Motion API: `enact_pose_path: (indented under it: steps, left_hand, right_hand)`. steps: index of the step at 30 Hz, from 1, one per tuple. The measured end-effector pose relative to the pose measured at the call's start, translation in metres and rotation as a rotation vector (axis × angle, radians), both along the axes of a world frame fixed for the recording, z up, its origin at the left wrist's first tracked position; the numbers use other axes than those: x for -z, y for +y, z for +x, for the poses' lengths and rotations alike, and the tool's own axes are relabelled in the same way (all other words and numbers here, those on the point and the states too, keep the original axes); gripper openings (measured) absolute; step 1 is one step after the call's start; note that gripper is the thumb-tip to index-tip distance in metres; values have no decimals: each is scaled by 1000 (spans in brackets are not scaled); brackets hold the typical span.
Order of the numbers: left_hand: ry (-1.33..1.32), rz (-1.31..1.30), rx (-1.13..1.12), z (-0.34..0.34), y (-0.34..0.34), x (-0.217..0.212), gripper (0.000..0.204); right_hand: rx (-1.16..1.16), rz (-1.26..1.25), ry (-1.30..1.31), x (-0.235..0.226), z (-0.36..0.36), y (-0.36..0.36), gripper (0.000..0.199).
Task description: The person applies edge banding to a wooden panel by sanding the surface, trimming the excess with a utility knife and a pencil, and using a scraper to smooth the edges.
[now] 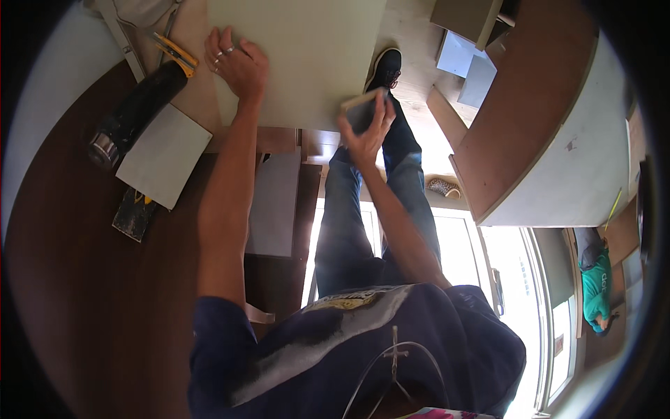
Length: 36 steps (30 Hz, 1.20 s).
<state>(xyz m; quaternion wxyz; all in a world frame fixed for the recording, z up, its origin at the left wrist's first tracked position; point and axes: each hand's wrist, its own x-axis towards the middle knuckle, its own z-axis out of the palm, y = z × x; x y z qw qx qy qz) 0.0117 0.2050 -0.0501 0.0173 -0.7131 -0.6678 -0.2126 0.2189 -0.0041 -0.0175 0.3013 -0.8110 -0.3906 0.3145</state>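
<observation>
1. Nearest us, a dark blue shirt [363,349] fills the lower frame, with a thin wire [394,356] hanging across it; both bare forearms rise from here toward the bench.
2. Below the arms, jeans [349,223] and a black shoe [384,68] stand on a pale plank floor [412,42].
3. Our right hand [366,133] grips a small grey block [361,112], fingers and thumb curled round its edges, at the near right edge of the panel [300,56].
4. Our left hand [236,63] lies flat on the far left part of that pale panel, fingers spread and ringed, pressing it down.
5. Left of the panel on the dark brown table [84,279] we see a grey sheet [164,155], with a black scraper [134,215] poking out from under its near edge.
6. Farther left lies a black cylinder [136,115] with a metal end, and beyond it a yellow knife [176,54] just beside the left hand.
7. At far right, brown boards [537,112] lean, and a person in a teal top [597,286] sits well apart.
</observation>
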Motion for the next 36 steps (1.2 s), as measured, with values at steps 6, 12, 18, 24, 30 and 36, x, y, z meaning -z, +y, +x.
enact_pose_path:
  steps: [6,12,18,24,30,36]
  left_hand:
    - [23,-49,-38,0,1,-6,45]
    - [24,-79,-37,-1,-1,-6,46]
    - [25,-132,-57,1,-3,-12,46]
    - [25,-130,-25,0,-6,-6,47]
    - [18,-119,-20,0,-3,-12,46]
    - [7,-134,-12,-1,-2,-11,47]
  right_hand:
    - [-46,237,-372,23,66,217,101]
    - [74,114,-205,26,23,100,99]
    - [87,74,-162,5,-13,34,99]
    - [10,53,-332,25,72,234,98]
    - [75,43,-162,-11,-40,-34,97]
    - [10,197,-359,16,24,133,100]
